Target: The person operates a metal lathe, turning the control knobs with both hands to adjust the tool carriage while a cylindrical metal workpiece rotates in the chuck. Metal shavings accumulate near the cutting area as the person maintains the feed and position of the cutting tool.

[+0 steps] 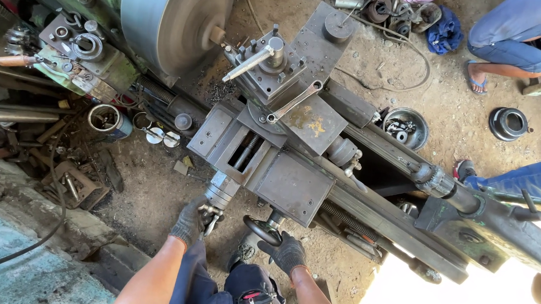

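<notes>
Head view: gloved left hand [187,221] fingers curl around cross-slide crank [211,216], right hand [286,251] grips handwheel [263,230], both below lathe carriage [269,164].

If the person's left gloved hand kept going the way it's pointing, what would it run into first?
The left hand already touches the small crank handle. Pushed straight on, up and to the right, it would probably meet the ribbed metal dial on the lathe's carriage, though depth is hard to judge from above.
</notes>
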